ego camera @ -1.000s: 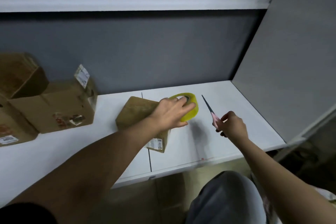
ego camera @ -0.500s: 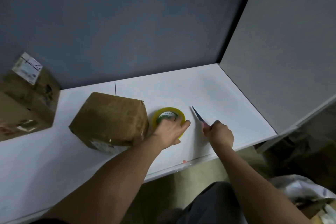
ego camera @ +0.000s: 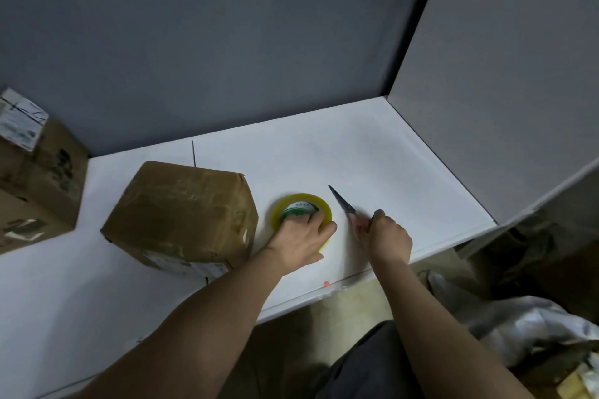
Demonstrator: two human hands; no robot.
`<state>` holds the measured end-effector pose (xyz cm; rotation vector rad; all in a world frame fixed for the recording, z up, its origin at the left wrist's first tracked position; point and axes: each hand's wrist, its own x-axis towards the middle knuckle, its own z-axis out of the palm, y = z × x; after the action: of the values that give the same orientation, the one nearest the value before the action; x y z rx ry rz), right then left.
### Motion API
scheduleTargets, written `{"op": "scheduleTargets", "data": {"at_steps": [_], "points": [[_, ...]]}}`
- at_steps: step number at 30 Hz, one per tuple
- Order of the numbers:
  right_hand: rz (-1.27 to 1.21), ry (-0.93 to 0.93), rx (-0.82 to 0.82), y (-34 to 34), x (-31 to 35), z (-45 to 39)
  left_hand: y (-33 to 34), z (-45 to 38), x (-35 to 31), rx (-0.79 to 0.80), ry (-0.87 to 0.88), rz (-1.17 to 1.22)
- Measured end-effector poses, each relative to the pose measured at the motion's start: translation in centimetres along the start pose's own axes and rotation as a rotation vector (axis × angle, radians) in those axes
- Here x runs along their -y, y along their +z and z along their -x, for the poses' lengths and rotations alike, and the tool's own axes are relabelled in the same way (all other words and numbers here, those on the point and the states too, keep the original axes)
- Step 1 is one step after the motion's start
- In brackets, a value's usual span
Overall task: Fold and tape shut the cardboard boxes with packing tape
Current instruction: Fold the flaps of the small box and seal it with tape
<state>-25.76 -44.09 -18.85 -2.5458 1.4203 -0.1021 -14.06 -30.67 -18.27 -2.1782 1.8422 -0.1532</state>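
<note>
Gripping the tape roll (ego camera: 302,209) flat on the table (ego camera: 372,152), left hand (ego camera: 299,241) reaches forward while right hand (ego camera: 387,236) clutches scissors (ego camera: 342,202).

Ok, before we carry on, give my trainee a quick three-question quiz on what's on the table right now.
1. True or false: the tape roll lies flat on the white table.
2. What does the right hand hold? A) a marker B) scissors C) a box flap
3. Fill in: the left hand rests on the tape roll, which sits to the ____ of the closed cardboard box, as the camera sees it.

Key: 1 true; 2 B, blades closed and pointing away from the person; 3 right.
</note>
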Motion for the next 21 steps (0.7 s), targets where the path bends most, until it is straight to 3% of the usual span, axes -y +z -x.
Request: {"op": "scheduleTargets", "data": {"at_steps": [9, 15, 18, 21], "points": [[0.172, -0.047, -0.037, -0.2, 0.3, 0.6, -0.2, 2.5, -0.4, -0.021, -0.031, 0.138], [0.153, -0.091, -0.081, 0.2, 0.5, 0.9, -1.3, 2.9, -1.3, 0.028, -0.124, 0.196], [0.241, -0.116, 0.010, -0.3, 0.6, 1.2, -2.9, 4.3, -0.6, -0.127, -0.108, 0.227], [0.181, -0.131, -0.032, -1.9, 0.5, 1.6, -5.3, 6.7, 1.2, -0.389, -0.046, 0.239]]}}
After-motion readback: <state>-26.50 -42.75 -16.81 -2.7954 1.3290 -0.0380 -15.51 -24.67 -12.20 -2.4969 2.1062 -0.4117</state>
